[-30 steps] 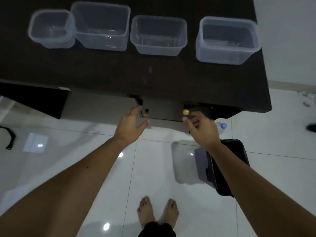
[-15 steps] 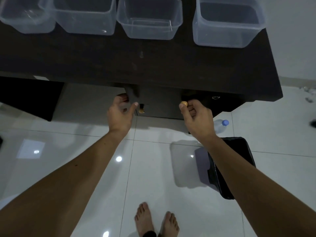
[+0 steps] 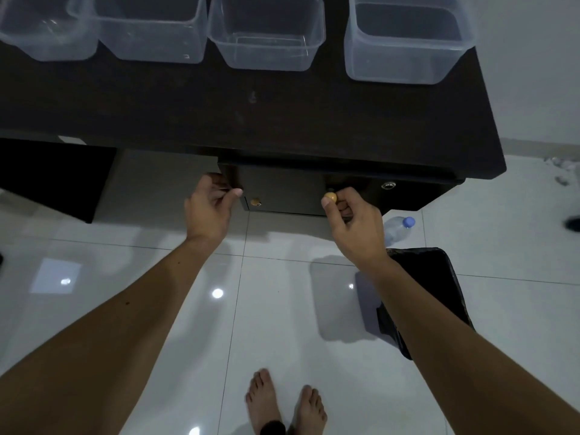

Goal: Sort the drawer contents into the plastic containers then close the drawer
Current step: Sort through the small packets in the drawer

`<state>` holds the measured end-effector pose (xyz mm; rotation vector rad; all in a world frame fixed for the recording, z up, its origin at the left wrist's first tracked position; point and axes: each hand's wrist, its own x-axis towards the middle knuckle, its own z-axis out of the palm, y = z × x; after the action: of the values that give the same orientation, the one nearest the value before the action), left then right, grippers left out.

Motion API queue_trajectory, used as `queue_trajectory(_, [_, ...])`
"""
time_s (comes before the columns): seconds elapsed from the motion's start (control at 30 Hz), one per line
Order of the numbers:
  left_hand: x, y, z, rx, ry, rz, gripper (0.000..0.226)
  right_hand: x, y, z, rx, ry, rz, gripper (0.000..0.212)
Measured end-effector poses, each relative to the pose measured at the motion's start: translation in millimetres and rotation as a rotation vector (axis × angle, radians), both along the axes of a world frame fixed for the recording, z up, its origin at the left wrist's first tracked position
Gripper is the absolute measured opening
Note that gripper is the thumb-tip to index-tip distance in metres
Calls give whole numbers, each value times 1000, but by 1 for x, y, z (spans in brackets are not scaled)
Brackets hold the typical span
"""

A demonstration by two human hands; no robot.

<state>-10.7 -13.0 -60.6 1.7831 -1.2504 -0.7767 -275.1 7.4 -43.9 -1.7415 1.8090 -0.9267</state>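
Note:
A dark drawer front (image 3: 282,191) sits shut under the edge of the dark desk (image 3: 251,120); its contents are hidden. It carries two small golden knobs. My right hand (image 3: 351,218) pinches the right knob (image 3: 330,197). My left hand (image 3: 210,205) curls around the drawer's left edge, beside the left knob (image 3: 255,201). Several clear plastic containers stand empty along the back of the desk: a round-cornered one (image 3: 47,42), a tall one (image 3: 153,42), a shallow one (image 3: 266,45) and a large one (image 3: 405,54).
A black bin (image 3: 433,290) stands on the white tiled floor at the right, with a plastic bottle (image 3: 397,229) lying behind it. A small lock (image 3: 388,185) shows on the desk front at the right. My bare feet (image 3: 284,403) are below.
Both hands have moved up to the drawer front. The right hand has closed on the right knob; the left has gone from open fingers to gripping the drawer's left edge.

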Motion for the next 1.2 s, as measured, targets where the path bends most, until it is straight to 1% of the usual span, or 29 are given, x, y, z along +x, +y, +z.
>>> queue_trajectory(0.23, [9, 45, -6, 30, 35, -27, 26, 0, 50, 3, 34, -38, 22, 19])
queue_trajectory(0.37, [11, 76, -4, 18, 6, -43, 24, 1, 84, 6, 55, -36, 20, 19])
queue_trajectory(0.57, [15, 116, -3, 61, -4, -46, 29, 5, 125, 10, 49, -16, 6, 21])
queue_trajectory(0.7, [16, 139, -3, 86, -51, -44, 33, 7, 148, 8, 69, -25, -7, 22])
queue_trajectory(1.03, [15, 180, 1, 73, -77, -61, 31, 8, 188, 3, 97, -58, -9, 20])
queue_trajectory(1.2, [12, 187, 2, 93, -90, -63, 32, 9, 192, 2, 103, -56, -20, 22])
